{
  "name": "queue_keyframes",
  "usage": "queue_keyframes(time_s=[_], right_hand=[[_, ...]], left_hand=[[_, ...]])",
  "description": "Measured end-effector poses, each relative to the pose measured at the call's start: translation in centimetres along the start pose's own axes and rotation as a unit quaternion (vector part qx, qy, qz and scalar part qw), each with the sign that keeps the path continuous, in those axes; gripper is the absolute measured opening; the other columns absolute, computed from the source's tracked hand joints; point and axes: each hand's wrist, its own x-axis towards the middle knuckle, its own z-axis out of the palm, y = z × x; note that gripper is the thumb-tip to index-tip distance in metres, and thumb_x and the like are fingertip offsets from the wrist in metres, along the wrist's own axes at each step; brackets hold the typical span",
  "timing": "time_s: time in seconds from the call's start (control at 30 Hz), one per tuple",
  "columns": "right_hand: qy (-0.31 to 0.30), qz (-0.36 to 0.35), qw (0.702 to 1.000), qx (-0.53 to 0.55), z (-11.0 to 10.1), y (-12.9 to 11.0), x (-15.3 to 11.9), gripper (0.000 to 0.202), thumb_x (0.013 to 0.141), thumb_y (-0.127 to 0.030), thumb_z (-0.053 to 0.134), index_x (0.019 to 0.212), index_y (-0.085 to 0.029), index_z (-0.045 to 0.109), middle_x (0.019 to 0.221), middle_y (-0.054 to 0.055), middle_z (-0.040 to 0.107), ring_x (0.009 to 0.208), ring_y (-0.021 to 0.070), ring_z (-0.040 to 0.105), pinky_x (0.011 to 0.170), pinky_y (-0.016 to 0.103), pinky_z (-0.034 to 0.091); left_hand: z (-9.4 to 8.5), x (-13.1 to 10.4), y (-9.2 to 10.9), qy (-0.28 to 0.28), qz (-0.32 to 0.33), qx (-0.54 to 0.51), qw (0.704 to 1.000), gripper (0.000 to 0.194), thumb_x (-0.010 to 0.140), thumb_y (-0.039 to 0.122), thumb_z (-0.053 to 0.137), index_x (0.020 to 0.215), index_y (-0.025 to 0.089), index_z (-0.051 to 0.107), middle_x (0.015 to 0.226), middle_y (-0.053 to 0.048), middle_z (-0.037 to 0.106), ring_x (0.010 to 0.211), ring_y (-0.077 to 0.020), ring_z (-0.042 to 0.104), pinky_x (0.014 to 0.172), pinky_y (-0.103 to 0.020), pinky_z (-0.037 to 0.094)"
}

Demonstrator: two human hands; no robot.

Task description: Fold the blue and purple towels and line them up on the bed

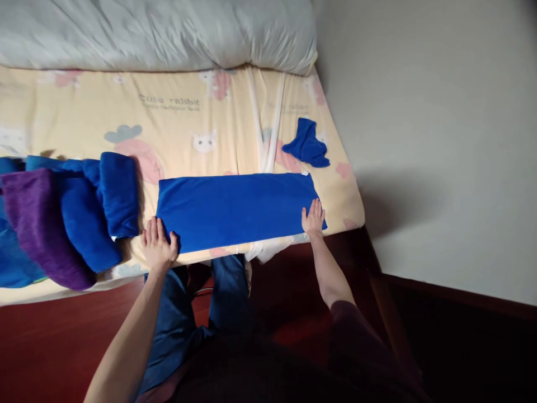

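A blue towel (239, 210) lies flat along the front edge of the bed, folded into a long strip. My left hand (159, 244) rests with fingers stretched out on its near left corner. At the right end, my right hand (314, 217) presses flat on the towel near its front corner, fingers spread. A small white tag shows at the towel's far right corner. Beyond that corner lies a small crumpled blue cloth (308, 144), apart from both hands.
Left of the towel are several folded blue towels (119, 193) and a purple towel (46, 226), overlapping. A rolled grey quilt (168, 33) lies across the back of the bed (168, 129). A pale wall (440, 140) stands to the right; dark red floor (62, 347) is below.
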Motion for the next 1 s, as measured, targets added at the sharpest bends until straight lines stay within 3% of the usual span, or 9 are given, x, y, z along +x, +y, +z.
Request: queue_keyframes(time_s=[0.13,0.23,0.33,0.4,0.53,0.63,0.73,0.9,1.0], right_hand=[[0.008,-0.018,1.0,-0.013,-1.0,-2.2,-0.4,0.067,0.105,-0.034,0.017,0.162,0.001,0.027,0.17,0.019,0.02,0.16,0.029,0.014,0.13,0.056,0.007],[0.008,-0.165,0.986,0.005,-1.6,-6.5,-1.0,0.062,0.106,-0.031,0.021,0.159,-0.003,0.035,0.17,0.016,0.025,0.16,0.0276,0.016,0.131,0.054,0.008],[-0.014,-0.324,0.945,0.052,-1.2,-13.3,-1.6,0.061,0.108,-0.035,0.024,0.16,-0.007,0.036,0.169,0.012,0.028,0.16,0.0236,0.018,0.132,0.048,0.011],[-0.031,-0.388,0.918,0.081,-0.6,-18.1,-1.4,0.059,0.109,-0.035,0.026,0.161,-0.01,0.036,0.169,0.01,0.029,0.159,0.0212,0.02,0.132,0.046,0.013],[-0.037,-0.396,0.911,0.109,0.9,-24.7,0.6,0.057,0.107,-0.025,0.027,0.162,-0.012,0.032,0.17,0.008,0.027,0.16,0.0187,0.019,0.132,0.045,0.012],[-0.024,-0.388,0.913,0.122,1.4,-25.9,2.2,0.057,0.108,-0.024,0.026,0.164,-0.014,0.028,0.171,0.006,0.023,0.16,0.0163,0.016,0.132,0.044,0.01],[-0.016,-0.386,0.912,0.139,1.3,-25.7,2.7,0.057,0.109,-0.029,0.026,0.165,-0.015,0.025,0.171,0.005,0.022,0.16,0.0149,0.015,0.133,0.043,0.008],[-0.01,-0.392,0.909,0.142,1.0,-24.6,3.1,0.058,0.11,-0.036,0.027,0.164,-0.014,0.027,0.171,0.006,0.025,0.16,0.014,0.016,0.133,0.04,0.008],[-0.009,-0.382,0.915,0.129,0.9,-22.1,4.4,0.06,0.111,-0.041,0.026,0.164,-0.015,0.027,0.171,0.005,0.025,0.159,0.0141,0.018,0.133,0.04,0.008]], left_hand=[[-0.4,-0.4,0.5,0.028,0.001,0.02,0.999,0.072,0.097,0.033,0.043,0.164,0.01,0.025,0.17,-0.019,0.023,0.159,-0.0346,0.019,0.127,-0.061,0.016],[0.5,-0.4,3.4,0.021,0.032,0.035,0.999,0.072,0.097,0.029,0.041,0.164,0.01,0.023,0.172,-0.017,0.014,0.16,-0.0342,0.009,0.128,-0.062,0.01],[3.6,1.3,8.9,-0.059,0.14,0.036,0.988,0.068,0.097,0.025,0.037,0.163,0.01,0.029,0.171,-0.013,0.022,0.16,-0.0285,0.014,0.131,-0.053,0.013],[6.5,3.7,12.8,-0.102,0.193,0.037,0.975,0.064,0.099,0.024,0.033,0.16,0.006,0.035,0.169,-0.014,0.027,0.159,-0.0267,0.019,0.131,-0.048,0.016],[11.9,9.1,17.5,-0.145,0.224,0.037,0.963,0.065,0.097,0.024,0.033,0.158,0.003,0.037,0.167,-0.017,0.029,0.158,-0.0293,0.022,0.13,-0.049,0.019],[13.8,11.8,17.7,-0.134,0.22,0.031,0.966,0.067,0.096,0.027,0.035,0.157,-0.001,0.037,0.167,-0.018,0.028,0.159,-0.0306,0.019,0.131,-0.05,0.015],[14.2,13.2,16.9,-0.107,0.219,0.008,0.97,0.067,0.098,0.032,0.034,0.158,0.001,0.037,0.168,-0.017,0.026,0.16,-0.0295,0.016,0.131,-0.049,0.014],[13.3,13.6,15.4,-0.078,0.185,-0.032,0.979,0.069,0.1,0.039,0.035,0.16,0.004,0.034,0.17,-0.016,0.024,0.16,-0.0306,0.015,0.129,-0.052,0.016],[11.8,13.4,13.1,-0.058,0.149,-0.035,0.986,0.07,0.101,0.042,0.035,0.16,0.005,0.033,0.17,-0.016,0.025,0.16,-0.0312,0.013,0.129,-0.053,0.014]])
